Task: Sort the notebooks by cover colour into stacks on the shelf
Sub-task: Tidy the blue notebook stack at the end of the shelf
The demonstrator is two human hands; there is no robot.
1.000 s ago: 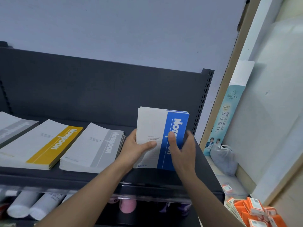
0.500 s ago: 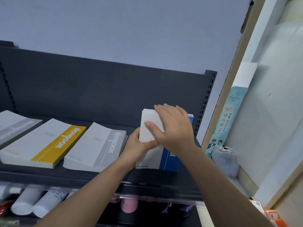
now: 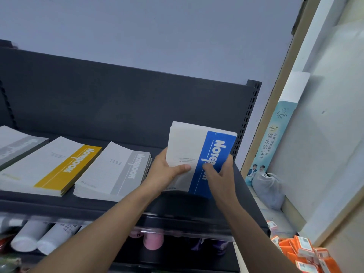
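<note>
A stack of white notebooks with a blue band stands tilted at the right end of the dark shelf. My left hand grips its lower left edge, thumb across the cover. My right hand holds its lower right edge, thumb on the blue band. To the left lie a grey-band stack, a yellow-band stack and, at the frame's left edge, another grey-band stack.
The shelf's dark back panel rises behind the stacks, with a perforated upright at the right. White tubes and pink items lie on the shelf below. Orange boxes, a grey bag and a teal sign are at the right.
My right hand, lying over the top of the blue stack half a second ago, has come back down to its lower right edge, uncovering the blue cover.
</note>
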